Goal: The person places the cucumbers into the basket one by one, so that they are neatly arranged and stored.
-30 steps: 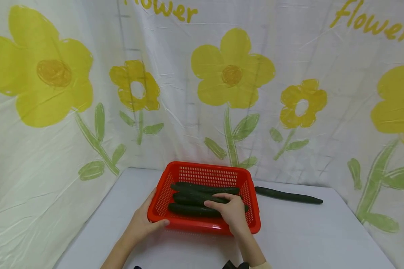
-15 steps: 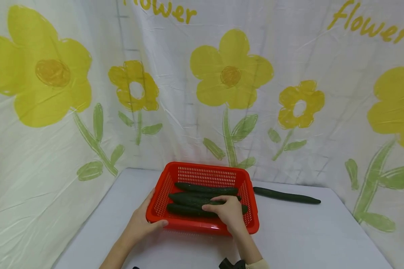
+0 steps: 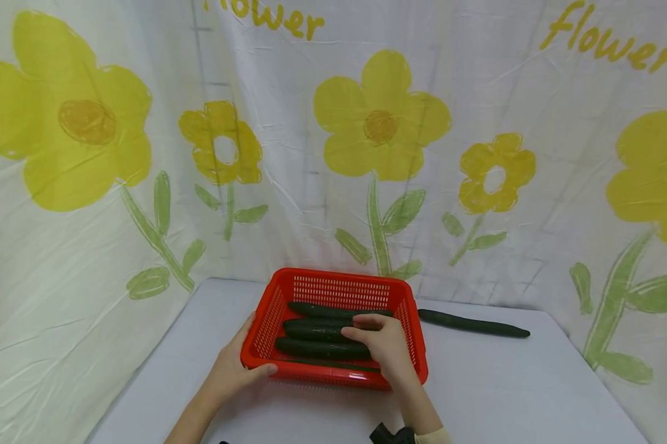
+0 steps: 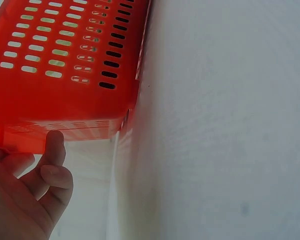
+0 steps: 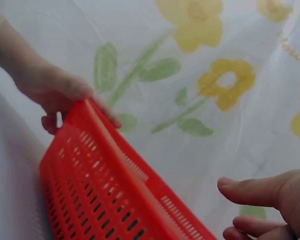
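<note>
Several dark green cucumbers (image 3: 322, 349) lie roughly side by side in a red plastic basket (image 3: 341, 275); one is partly hidden by the front rim. My left hand (image 3: 230, 370) grips the basket's left front corner, thumb over the rim. In the left wrist view, fingers of that hand (image 4: 32, 195) curl under the rim. My right hand (image 3: 386, 345) is over the right part of the basket, covering the right ends of some cucumbers. The right wrist view shows its thumb and fingers (image 5: 255, 192) apart, with nothing visible between them.
Another cucumber (image 3: 474, 323) lies on the white table (image 3: 500, 382), to the right of the basket. Behind the table hangs a white curtain (image 3: 294, 228) with yellow flowers on it. A dark strap-like object (image 3: 391, 434) is at the right wrist.
The cucumber under my right hand has come down from lying slantwise on the others. A cucumber now shows along the front wall. My right hand has lifted slightly; the left stays put.
</note>
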{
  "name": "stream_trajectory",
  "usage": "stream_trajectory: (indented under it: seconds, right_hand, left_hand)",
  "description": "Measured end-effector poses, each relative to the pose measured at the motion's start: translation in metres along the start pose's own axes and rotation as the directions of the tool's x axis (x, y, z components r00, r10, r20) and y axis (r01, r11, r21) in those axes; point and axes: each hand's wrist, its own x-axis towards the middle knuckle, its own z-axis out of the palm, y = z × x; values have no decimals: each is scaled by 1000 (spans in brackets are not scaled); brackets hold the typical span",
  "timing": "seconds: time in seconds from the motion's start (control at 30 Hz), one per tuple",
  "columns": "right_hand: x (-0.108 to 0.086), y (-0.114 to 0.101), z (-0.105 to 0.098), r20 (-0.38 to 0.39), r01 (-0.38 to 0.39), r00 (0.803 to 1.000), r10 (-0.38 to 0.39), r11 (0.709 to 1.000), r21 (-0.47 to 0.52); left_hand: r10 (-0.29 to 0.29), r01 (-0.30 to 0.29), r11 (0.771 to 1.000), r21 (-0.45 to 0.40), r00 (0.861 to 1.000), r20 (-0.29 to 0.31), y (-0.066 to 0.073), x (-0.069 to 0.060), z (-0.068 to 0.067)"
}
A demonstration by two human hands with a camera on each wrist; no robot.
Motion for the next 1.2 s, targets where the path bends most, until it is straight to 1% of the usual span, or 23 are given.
stream_trajectory:
  seconds: [0.17, 0.3, 0.43, 0.6, 0.7, 0.9, 1.07, 1.2]
  right_hand:
    - [5, -3, -12, 0, 2, 1000, -2, 999, 40]
    - [8, -4, -28, -4, -6, 1000, 6, 999, 40]
    - [10, -5, -52, -15, -28, 999, 29, 998, 51]
    - [18, 2, -89, -48, -59, 997, 62, 996, 70]
    - [25, 10, -110, -63, -69, 995, 73, 996, 59]
    - [40, 34, -142, -87, -77, 993, 77, 997, 11]
    - [49, 59, -165, -124, -73, 990, 65, 996, -56]
    - [56, 79, -182, -147, -83, 987, 63, 988, -133]
  left_hand:
    - [2, -2, 1000, -11, 1000, 2, 0, 0, 0]
    - [0, 0, 1000, -9, 1000, 1, 0, -1, -1]
    - [7, -7, 1000, -5, 1000, -5, 2, -2, -2]
    - [38, -38, 999, -6, 999, -8, 2, -2, -2]
    - [45, -45, 999, -16, 999, -4, 2, -2, -2]
    - [-1, 1, 1000, 1, 1000, -22, 3, -4, -3]
    - [5, -5, 1000, 0, 1000, -9, 3, -2, -2]
    - [2, -2, 1000, -6, 1000, 1, 3, 0, -1]
